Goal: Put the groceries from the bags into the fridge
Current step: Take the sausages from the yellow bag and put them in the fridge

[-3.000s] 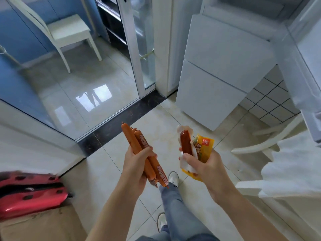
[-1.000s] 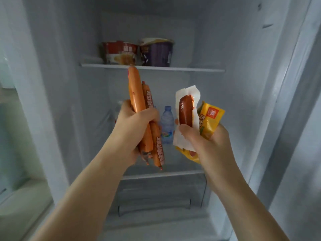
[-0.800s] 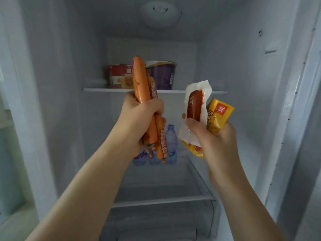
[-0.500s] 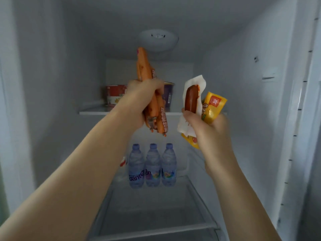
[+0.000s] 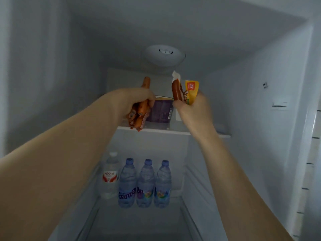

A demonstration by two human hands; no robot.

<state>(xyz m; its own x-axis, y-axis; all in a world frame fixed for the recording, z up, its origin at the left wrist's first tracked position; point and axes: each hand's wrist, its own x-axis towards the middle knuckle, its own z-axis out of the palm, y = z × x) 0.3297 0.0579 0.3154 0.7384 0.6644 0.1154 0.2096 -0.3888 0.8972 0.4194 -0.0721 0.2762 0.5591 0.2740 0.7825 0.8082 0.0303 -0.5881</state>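
Observation:
Both arms reach into the open fridge at the height of the top shelf [image 5: 175, 132]. My left hand [image 5: 133, 100] grips a bundle of orange sausage sticks [image 5: 141, 112]; their lower ends hang just above the shelf's front edge. My right hand [image 5: 192, 106] holds a dark red sausage in a white wrapper [image 5: 176, 90] together with a yellow snack packet [image 5: 191, 90], raised above the shelf. A purple noodle cup [image 5: 160, 110] stands on the shelf between the two hands.
On the shelf below stand three blue water bottles [image 5: 145, 184] and a clear bottle with a red label [image 5: 110, 176] to their left. A round lamp cover [image 5: 164, 54] sits in the fridge ceiling. The fridge walls close in left and right.
I turned from the floor to the open fridge. Both hands have since risen and pushed deeper in, from the bottle shelf's level to the top shelf, keeping hold of their items.

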